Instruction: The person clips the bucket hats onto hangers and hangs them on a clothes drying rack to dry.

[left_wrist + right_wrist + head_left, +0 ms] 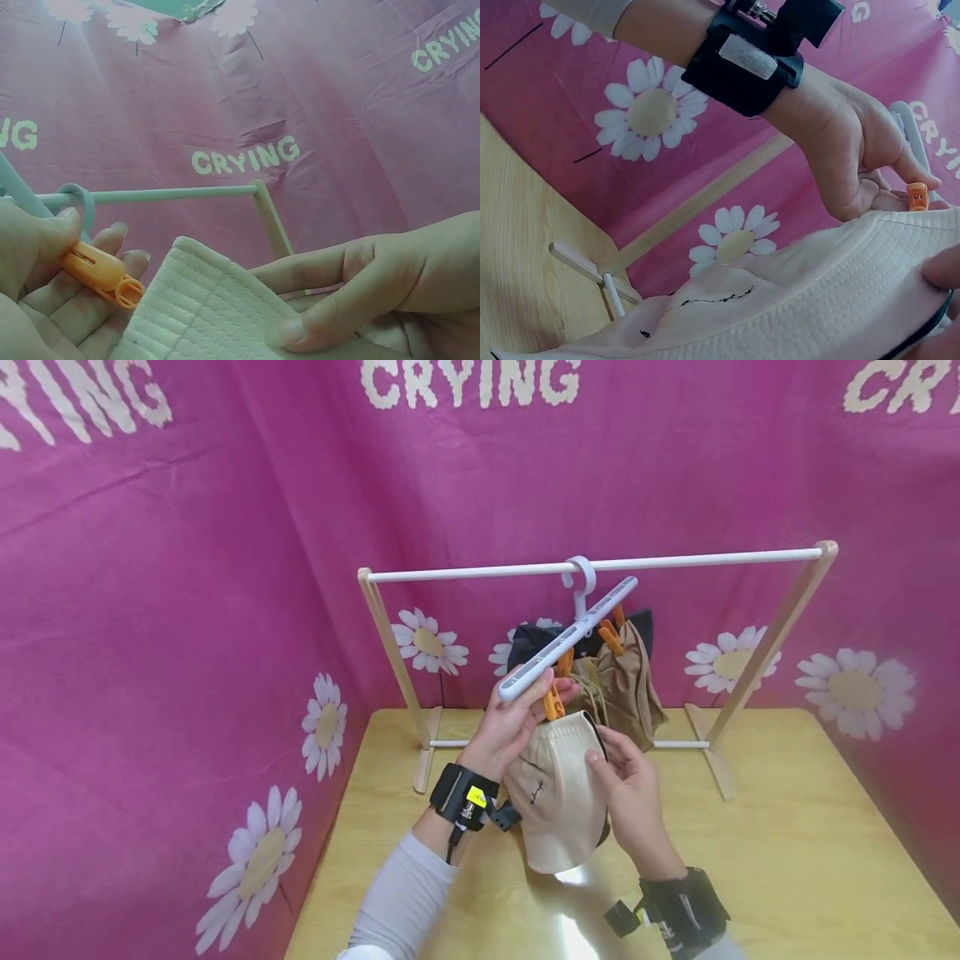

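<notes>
A pale plastic hanger [567, 639] hooks over the white rail and slants toward me, with orange clips along it. Near its front end my left hand [512, 724] pinches an orange clip [101, 271] between thumb and fingers. Directly below that clip is a cream bucket hat [558, 793] with a stitched brim and small dark lettering. My right hand [628, 793] pinches the hat's brim at its right edge, thumb on the near side. Farther back on the hanger, a brown cloth item [626, 689] hangs from other clips [611, 637].
The hanger's rail [697, 561] belongs to a small rack with wooden legs [772, 643], standing on a light wooden table [787, 843]. Dark fabric [531, 642] shows behind the hanger. A pink curtain [262, 568] with daisies encloses the back and sides.
</notes>
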`<state>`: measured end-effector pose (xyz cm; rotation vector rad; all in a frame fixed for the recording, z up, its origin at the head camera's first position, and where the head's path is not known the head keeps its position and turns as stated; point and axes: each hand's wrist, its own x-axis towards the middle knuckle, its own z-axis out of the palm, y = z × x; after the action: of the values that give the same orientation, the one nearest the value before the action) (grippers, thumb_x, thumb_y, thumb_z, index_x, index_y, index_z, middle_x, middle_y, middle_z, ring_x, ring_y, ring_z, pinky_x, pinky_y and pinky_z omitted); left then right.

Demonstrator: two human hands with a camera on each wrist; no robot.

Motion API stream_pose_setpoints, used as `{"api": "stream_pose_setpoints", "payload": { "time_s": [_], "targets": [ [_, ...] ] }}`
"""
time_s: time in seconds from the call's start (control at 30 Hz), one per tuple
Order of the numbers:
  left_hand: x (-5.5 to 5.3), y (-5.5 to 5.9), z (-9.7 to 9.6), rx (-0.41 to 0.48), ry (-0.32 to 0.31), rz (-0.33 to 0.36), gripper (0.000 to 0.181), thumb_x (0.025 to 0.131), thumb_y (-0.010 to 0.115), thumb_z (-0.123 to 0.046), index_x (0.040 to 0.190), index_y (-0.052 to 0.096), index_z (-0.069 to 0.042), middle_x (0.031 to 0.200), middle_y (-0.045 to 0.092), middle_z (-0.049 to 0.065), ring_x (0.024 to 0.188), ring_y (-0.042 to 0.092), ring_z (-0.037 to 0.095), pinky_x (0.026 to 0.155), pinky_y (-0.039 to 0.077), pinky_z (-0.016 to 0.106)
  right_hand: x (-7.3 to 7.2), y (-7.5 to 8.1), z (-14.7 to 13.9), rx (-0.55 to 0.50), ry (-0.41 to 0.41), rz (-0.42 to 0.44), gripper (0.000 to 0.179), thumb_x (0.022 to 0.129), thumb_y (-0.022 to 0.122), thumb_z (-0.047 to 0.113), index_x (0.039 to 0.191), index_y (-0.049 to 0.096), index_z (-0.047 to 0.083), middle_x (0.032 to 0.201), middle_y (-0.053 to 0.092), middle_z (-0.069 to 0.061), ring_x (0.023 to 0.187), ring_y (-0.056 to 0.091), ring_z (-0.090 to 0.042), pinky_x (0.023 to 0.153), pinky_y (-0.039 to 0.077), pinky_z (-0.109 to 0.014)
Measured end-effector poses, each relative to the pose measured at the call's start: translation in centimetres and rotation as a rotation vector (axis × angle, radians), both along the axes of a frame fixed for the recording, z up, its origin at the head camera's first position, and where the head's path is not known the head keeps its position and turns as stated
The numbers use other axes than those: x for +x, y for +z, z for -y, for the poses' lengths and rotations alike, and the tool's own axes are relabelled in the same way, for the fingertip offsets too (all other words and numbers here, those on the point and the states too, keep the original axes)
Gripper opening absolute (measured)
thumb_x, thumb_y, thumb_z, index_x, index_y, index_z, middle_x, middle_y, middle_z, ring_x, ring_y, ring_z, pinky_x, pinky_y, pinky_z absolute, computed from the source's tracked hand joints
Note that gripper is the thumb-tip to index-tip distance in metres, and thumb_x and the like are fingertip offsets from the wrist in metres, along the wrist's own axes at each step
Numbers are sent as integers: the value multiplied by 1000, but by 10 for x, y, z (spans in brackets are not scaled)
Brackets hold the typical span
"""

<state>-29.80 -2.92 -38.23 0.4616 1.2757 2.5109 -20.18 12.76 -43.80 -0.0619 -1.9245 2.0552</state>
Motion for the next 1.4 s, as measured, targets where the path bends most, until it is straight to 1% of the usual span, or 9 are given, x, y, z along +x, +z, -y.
{"api": "stream_pose_setpoints", "payload": {
  "time_s": [0.17, 0.37, 0.6, 0.77, 0.87, 1.0, 1.13, 1.27, 1.4],
  "targets": [
    [0, -3, 2, 0, 21, -14, 30, 108, 57, -7, 135, 50, 5, 100, 79, 6, 98, 78, 18, 102, 55, 39, -1, -3, 4, -13, -6, 7, 38, 99, 62, -10, 136, 62, -8, 116, 74, -1, 95, 70, -4, 80, 58, -20],
    [-2, -3, 2, -2, 57, -28, 6, 107, 58, -6, 111, 57, -10, 96, 79, 6, 95, 78, 18, 99, 57, 39, -5, -1, 8, -45, 7, 2, 39, 98, 61, -11, 137, 60, -9, 108, 72, 16, 98, 69, -2, 83, 57, -19],
    [-1, -3, 0, -39, 101, -67, 11, 106, 60, -6, 99, 56, -13, 97, 80, 4, 97, 78, 17, 94, 58, 32, -10, 0, 13, -85, -16, -4, 39, 97, 61, -12, 136, 58, -13, 111, 73, 7, 98, 68, -3, 82, 57, -19],
    [-1, -4, -2, -128, 182, -170, 6, 105, 64, -10, 102, 59, -12, 108, 78, 18, 110, 75, 26, 86, 49, 26, -15, 1, 17, -130, -16, -19, 40, 98, 60, -12, 138, 57, -12, 114, 73, 7, 101, 69, -5, 84, 58, -20],
    [-1, -5, -4, -185, 212, -205, 6, 106, 64, -14, 107, 60, -10, 117, 73, 27, 118, 71, 33, 93, 46, 27, -17, 3, 22, -151, -33, -17, 40, 98, 60, -13, 138, 58, -11, 119, 74, 1, 102, 69, -6, 85, 58, -20],
    [2, -5, -4, -234, 232, -190, 19, 106, 64, -18, 117, 60, -3, 119, 73, 26, 120, 70, 31, 107, 43, 31, -18, 5, 28, -170, -62, 8, 40, 98, 60, -12, 139, 58, -11, 130, 71, -15, 104, 67, -5, 87, 57, -19],
    [4, -6, -4, -264, 273, -209, 35, 105, 66, -23, 125, 56, 5, 118, 75, 23, 121, 70, 26, 111, 42, 35, -20, 6, 32, -190, -52, 14, 42, 99, 59, -12, 141, 56, -11, 138, 64, -24, 107, 67, -5, 90, 56, -20],
    [6, -11, -4, -377, 343, -286, 41, 105, 66, -30, 128, 57, 2, 117, 77, 15, 121, 69, 16, 108, 46, 31, -22, 4, 31, -174, -29, 8, 42, 99, 59, -12, 142, 56, -9, 131, 69, -14, 103, 68, -6, 86, 57, -20],
    [9, -16, -2, -472, 433, -365, 34, 107, 62, -31, 127, 59, -4, 116, 78, 8, 121, 67, 12, 98, 48, 26, -21, 1, 29, -110, 30, -11, 42, 98, 60, -12, 141, 57, -8, 119, 72, 2, 101, 68, -5, 84, 57, -19]
  ]
}}
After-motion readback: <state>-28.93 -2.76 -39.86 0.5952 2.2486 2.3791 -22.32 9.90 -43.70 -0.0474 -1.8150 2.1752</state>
